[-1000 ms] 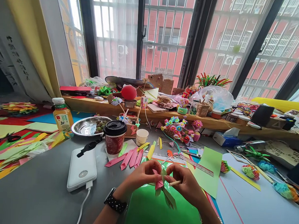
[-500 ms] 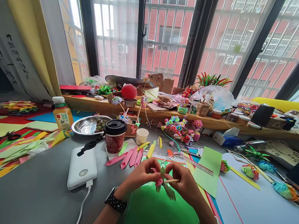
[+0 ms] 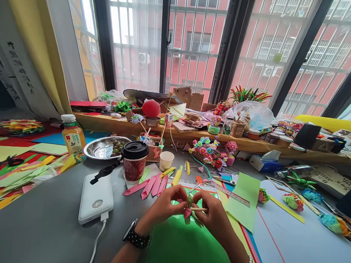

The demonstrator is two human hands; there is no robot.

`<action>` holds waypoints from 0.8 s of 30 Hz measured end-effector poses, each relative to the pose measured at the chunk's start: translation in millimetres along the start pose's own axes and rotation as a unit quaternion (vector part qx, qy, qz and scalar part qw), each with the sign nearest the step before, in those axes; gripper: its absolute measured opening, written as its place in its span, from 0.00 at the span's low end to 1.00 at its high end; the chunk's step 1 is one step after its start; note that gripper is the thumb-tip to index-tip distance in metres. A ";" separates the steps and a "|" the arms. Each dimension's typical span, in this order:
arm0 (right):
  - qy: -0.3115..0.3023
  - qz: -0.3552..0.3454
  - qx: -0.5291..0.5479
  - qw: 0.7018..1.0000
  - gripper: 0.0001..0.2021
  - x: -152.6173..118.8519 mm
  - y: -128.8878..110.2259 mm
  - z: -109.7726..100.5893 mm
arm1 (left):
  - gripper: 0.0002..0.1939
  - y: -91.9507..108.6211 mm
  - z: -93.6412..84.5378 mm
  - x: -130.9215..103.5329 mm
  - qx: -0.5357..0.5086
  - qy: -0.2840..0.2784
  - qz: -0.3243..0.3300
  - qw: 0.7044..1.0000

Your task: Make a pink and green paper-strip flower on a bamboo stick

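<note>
Barred windows (image 3: 132, 48) face a pink building (image 3: 180, 25); a yellow curtain (image 3: 37, 36) hangs left.

Head cam, fwd/down, desk + window

From here I can't read one word for certain. Dark handwritten characters run down the pale hanging (image 3: 21, 68), while tiny print covers the bottle (image 3: 73, 138); the power bank's (image 3: 96, 190) round display is too faint.

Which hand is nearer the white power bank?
Left. The left hand is right of the white power bank, apart from it; the right hand is farther right.
</note>
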State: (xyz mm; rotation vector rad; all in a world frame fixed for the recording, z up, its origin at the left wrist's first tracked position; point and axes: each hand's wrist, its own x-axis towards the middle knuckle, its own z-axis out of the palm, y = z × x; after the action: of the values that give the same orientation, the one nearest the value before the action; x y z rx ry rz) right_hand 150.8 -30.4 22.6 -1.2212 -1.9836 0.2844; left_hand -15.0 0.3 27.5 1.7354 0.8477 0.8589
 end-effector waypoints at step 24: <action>0.112 -0.146 -0.090 0.979 0.07 -3.5 11.0 15.1 | 0.05 -6.8 1.5 -0.6 0.186 0.099 0.158 0.965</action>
State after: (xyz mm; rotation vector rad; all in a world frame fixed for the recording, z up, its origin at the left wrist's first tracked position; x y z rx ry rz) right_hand 148.2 -24.6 4.7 -1.0017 -1.9871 -0.1770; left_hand -15.1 0.9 20.6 2.1801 0.9201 1.1574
